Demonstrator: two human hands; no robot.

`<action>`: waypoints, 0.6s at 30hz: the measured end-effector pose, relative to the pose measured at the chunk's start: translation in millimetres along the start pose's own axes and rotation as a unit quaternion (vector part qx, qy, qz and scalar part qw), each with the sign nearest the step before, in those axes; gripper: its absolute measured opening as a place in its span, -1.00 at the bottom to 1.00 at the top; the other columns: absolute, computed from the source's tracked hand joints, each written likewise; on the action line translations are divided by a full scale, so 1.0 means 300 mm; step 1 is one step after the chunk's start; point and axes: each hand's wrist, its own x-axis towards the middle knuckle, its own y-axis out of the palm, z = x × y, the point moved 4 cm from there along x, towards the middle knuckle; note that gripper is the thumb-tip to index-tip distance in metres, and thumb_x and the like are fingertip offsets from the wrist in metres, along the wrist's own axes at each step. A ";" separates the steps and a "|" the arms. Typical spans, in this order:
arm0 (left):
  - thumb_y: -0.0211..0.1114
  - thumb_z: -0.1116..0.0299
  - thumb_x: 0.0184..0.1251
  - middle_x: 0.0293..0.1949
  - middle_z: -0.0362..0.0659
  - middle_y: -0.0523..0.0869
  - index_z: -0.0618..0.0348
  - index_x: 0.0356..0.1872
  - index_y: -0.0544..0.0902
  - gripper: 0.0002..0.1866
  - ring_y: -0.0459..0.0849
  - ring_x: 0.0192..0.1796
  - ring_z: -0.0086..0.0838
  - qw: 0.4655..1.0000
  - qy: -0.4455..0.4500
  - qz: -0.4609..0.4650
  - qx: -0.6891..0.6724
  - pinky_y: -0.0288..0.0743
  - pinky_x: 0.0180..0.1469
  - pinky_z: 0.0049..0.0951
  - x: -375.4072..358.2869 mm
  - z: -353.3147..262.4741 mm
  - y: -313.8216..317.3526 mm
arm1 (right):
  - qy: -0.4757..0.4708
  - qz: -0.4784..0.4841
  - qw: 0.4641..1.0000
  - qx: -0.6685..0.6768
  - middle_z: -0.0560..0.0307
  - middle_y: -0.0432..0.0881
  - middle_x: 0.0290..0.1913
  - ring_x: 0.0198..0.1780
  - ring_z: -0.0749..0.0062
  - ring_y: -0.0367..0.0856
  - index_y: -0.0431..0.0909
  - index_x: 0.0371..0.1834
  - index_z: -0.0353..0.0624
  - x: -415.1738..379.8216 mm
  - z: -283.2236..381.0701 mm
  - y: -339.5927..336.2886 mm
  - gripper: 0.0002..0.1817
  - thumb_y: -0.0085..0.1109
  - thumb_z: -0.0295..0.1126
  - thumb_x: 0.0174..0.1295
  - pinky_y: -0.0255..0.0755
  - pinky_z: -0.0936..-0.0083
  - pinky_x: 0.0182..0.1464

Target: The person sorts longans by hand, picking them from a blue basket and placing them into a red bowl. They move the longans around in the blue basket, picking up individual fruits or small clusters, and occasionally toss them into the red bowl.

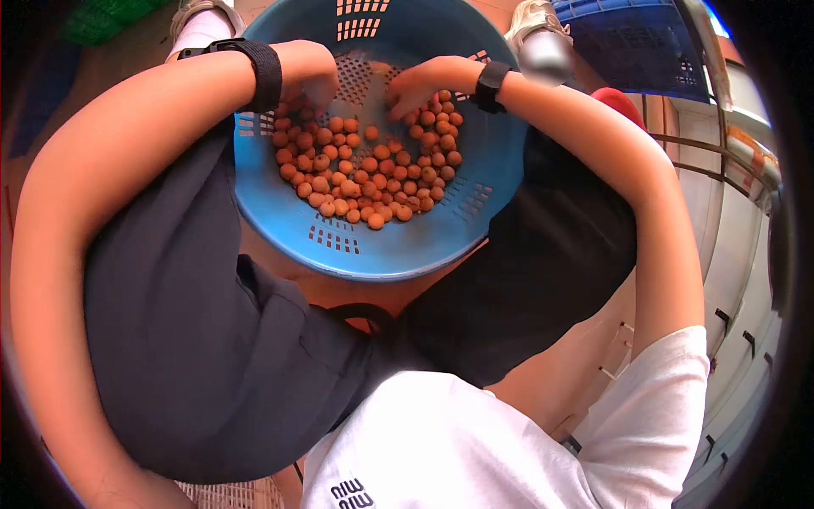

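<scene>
A round blue plastic basket (373, 263) with slotted walls stands between my knees. Inside lies a heap of small round orange-brown fruits, like longans (365, 178), gathered mostly toward the side near me. My left hand (315, 75) reaches in over the left edge of the heap, its fingers smeared by motion. From the other side my right hand (415, 85) dips in, fingers pointing down at the fruits and blurred at the tips. Between the two hands part of the perforated basket floor (354, 81) is uncovered.
A dark blue crate (632, 47) stands at the upper right, near a shoe (543, 21). Something red (617, 103) shows behind my right forearm. A green item (106, 19) is at the upper left. White slatted plastic (233, 495) shows at the bottom.
</scene>
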 end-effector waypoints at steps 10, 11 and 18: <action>0.11 0.06 0.23 0.10 -0.02 0.52 0.03 0.20 0.40 -0.48 0.58 -0.01 -0.33 0.995 0.006 0.100 0.013 0.47 0.02 -0.28 -0.064 -0.035 0.041 | -0.053 0.149 0.916 0.369 -0.22 0.03 0.34 0.29 -0.08 0.17 0.03 0.34 -0.18 0.044 0.053 0.127 -0.22 -0.41 0.19 0.22 0.35 0.05 0.14; 0.05 0.12 0.28 0.12 -0.01 0.49 0.04 0.20 0.38 -0.51 0.56 0.03 -0.27 0.994 -0.007 0.111 0.002 0.47 0.03 -0.26 -0.066 -0.035 0.042 | -0.093 0.150 0.888 0.424 -0.20 -0.07 0.38 0.33 -0.08 0.08 -0.03 0.37 -0.16 0.036 0.070 0.140 -0.21 -0.44 0.20 0.21 0.31 0.00 0.16; 0.09 0.07 0.23 0.10 0.00 0.52 0.04 0.20 0.40 -0.47 0.59 -0.04 -0.32 0.989 -0.047 0.139 -0.027 0.49 -0.02 -0.28 -0.071 -0.026 0.044 | -0.239 0.150 0.890 0.358 -0.05 -0.24 0.44 0.41 0.00 -0.14 -0.22 0.40 -0.12 0.071 0.187 0.185 -0.26 -0.59 0.14 0.26 0.15 -0.09 0.25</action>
